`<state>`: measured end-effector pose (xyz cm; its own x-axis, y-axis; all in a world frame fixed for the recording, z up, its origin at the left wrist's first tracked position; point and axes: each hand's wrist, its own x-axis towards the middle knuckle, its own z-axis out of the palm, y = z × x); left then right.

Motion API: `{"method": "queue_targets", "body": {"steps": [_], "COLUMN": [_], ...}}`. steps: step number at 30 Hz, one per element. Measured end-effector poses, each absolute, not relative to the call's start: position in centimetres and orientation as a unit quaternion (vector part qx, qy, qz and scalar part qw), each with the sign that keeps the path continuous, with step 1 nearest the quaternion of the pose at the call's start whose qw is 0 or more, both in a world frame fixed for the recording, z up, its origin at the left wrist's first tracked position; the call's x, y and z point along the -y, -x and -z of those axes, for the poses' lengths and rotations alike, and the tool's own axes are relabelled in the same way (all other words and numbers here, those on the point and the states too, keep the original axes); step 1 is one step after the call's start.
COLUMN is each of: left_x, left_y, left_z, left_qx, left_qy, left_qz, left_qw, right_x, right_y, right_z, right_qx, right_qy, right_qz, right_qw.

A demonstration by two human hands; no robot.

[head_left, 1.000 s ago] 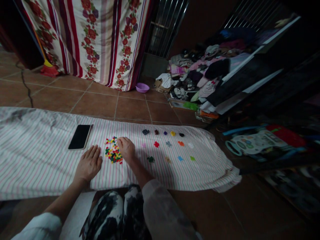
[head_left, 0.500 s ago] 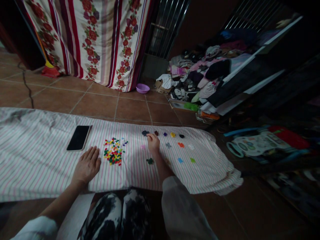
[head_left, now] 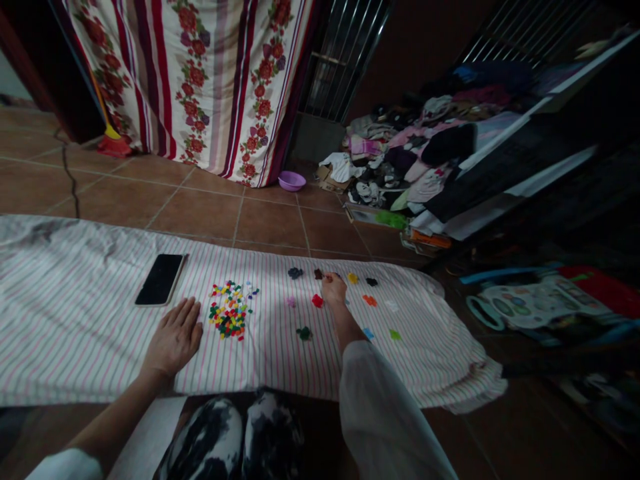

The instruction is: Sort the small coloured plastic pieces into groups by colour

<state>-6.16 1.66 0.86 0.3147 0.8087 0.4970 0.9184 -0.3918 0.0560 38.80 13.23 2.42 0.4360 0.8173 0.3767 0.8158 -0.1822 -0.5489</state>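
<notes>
Brown pieces (head_left: 318,274) lie just beside my right hand (head_left: 334,289), its fingertips together on what I cannot tell, while my left hand (head_left: 175,337) rests flat on striped cloth (head_left: 280,363) near multicoloured pieces (head_left: 229,312).

Right of a loose, multicoloured pile of tiny pieces (head_left: 229,313) lie a small dark grey cluster (head_left: 295,273), a pink cluster (head_left: 291,302) and a dark green cluster (head_left: 303,333), with a red cluster (head_left: 317,301) slightly farther off.
</notes>
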Motion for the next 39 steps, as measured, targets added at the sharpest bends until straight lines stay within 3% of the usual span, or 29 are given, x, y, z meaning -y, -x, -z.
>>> {"method": "queue_targets", "body": {"steps": [11,23,33,39], "left_x": [-1.6,-1.7,-1.7,-1.7], "left_y": [6.1,6.1,6.0,5.9], "left_z": [-0.9,-1.3,-1.2,-1.2], "left_qx": [0.532,0.526,0.525,0.522], "left_qy": [0.802,0.803,0.802,0.802], "left_qz": [0.236,0.219,0.230,0.235], "left_qw": [0.135,0.175,0.168,0.171], "right_x": [-14.1,-12.7,-13.0,-14.2], "right_y": [-38.2,-37.7,-34.9,-30.4], "right_z": [-2.6,-3.7,-5.7,-5.9], "right_qx": [0.499,0.472,0.549,0.590], "right_qy": [0.815,0.829,0.775,0.766], "right_qz": [-0.076,-0.107,-0.037,-0.050], "right_qw": [0.283,0.281,0.311,0.249]}}
